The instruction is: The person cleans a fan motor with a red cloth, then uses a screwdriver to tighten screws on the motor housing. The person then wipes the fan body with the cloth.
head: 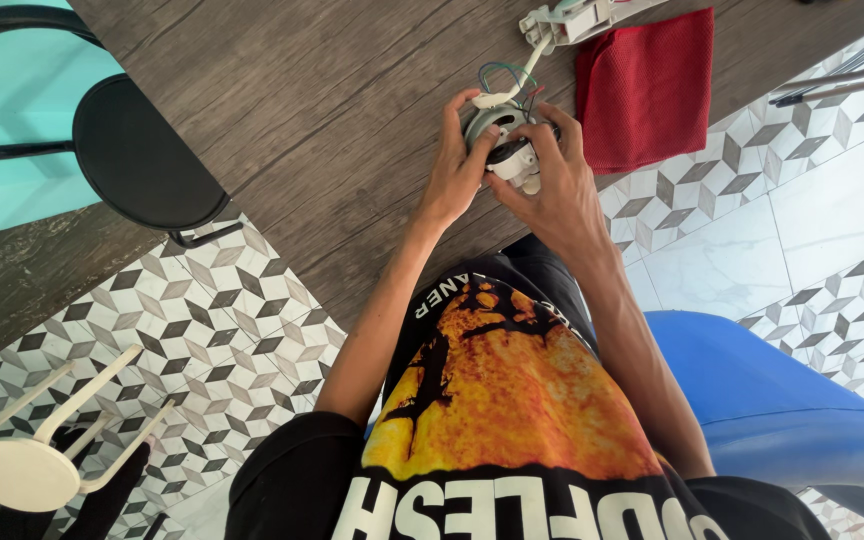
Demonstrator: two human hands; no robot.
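A small round electric motor (505, 146), grey and white with thin coloured wires (508, 76) coming off its top, rests over the dark wood-grain table (332, 110). My left hand (457, 160) grips its left side, fingers curled over the casing. My right hand (552, 180) grips its right side and front. The wires lead up to a white plastic part (567, 20) at the table's far edge.
A folded red cloth (644, 85) lies to the right of the motor. A black round chair (137, 150) stands at the left of the table. A white stool (37, 450) lies tipped on the patterned tile floor. A blue seat (782, 390) is at my right.
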